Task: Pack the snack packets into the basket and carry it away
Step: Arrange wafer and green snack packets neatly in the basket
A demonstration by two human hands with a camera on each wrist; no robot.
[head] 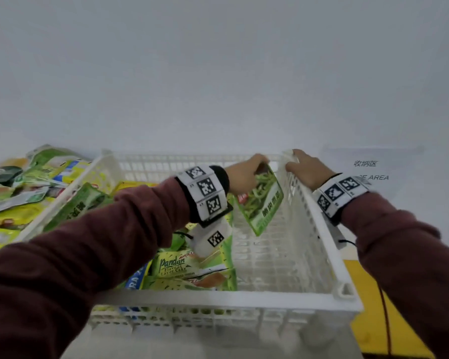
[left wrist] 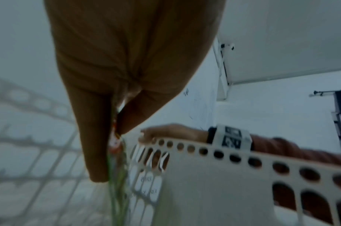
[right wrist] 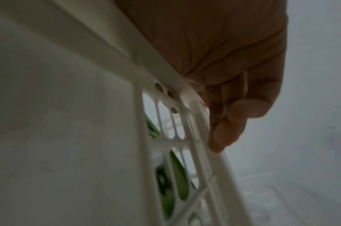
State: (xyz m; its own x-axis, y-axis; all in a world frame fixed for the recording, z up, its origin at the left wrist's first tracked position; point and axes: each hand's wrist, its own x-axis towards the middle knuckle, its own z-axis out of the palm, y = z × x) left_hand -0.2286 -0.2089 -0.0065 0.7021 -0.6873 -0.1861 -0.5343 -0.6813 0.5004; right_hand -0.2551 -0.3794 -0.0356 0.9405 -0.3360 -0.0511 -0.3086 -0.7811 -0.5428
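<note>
Both hands closed, left hand (head: 244,172) pinching packet (head: 263,203), right hand (head: 309,169) gripping basket (head: 314,211)

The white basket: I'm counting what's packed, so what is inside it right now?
Inside the white basket, Pandan cake packets are piled at its left. The left hand holds a green bean packet over the bare right half. The left forearm hides other packets.

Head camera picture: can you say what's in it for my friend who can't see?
The left hand lowers a green snack packet into a white basket while the right hand grips its rim. More packets lie outside.
</note>
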